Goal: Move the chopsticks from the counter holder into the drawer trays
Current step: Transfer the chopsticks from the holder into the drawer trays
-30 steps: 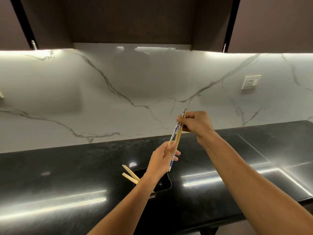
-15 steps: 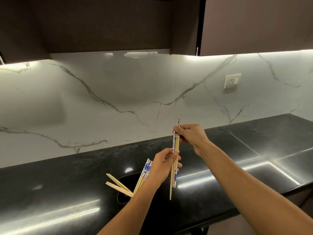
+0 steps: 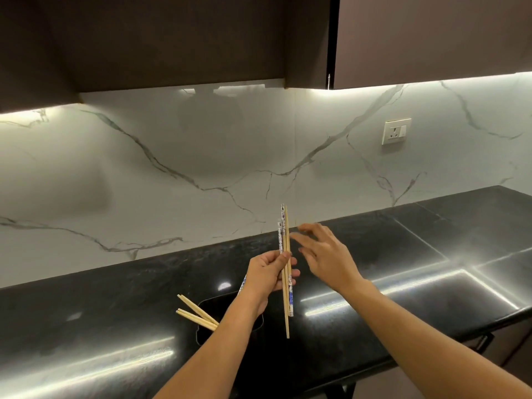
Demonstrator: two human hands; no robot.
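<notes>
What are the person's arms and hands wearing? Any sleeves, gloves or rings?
Nothing that shows. The left hand and right hand are bare, with no gloves, and no rings or watch can be seen. Both forearms are uncovered right down to the bottom edge of the picture, so no sleeve is in view. The right hand's fingertips are blurred, so small details there cannot be told.

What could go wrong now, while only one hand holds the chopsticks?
The left hand pinches the held chopsticks near their middle, with uneven ends, so one may slip out. The open right hand is apart from them and gives no support. The left forearm passes close over the plain chopsticks leaning from the holder and may knock them.
</notes>
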